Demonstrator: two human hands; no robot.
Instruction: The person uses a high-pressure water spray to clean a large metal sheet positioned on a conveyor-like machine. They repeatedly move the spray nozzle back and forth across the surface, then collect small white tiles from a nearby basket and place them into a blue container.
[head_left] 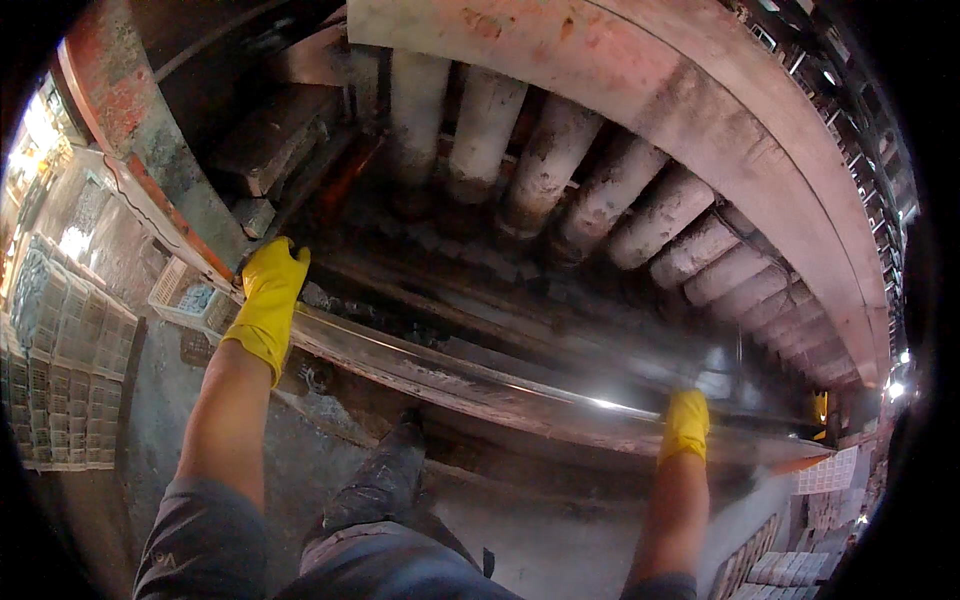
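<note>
In a yellow rubber glove, my left hand point(275, 275) is closed at the left end of a long metal rail point(440, 362), beside an upright painted steel frame point(165, 130). Its fingers curl over the edge, and their tips are partly hidden. Far to the right my right hand point(687, 418), gloved the same way, is closed over the same rail's top edge; its fingertips are out of sight on the far side. The rail is worn and shiny on top. Behind it lies a dark, wet-looking trough point(480, 290) with a faint haze near the right hand.
A row of thick, dirty cylinders point(560, 165) hangs beneath a curved-looking pinkish beam point(640, 60) beyond the trough. At left stand stacked plastic crates point(70, 370) and a small basket point(190, 298) on the floor. More light crates point(785, 570) are at lower right. A dark block point(270, 140) sits upper left.
</note>
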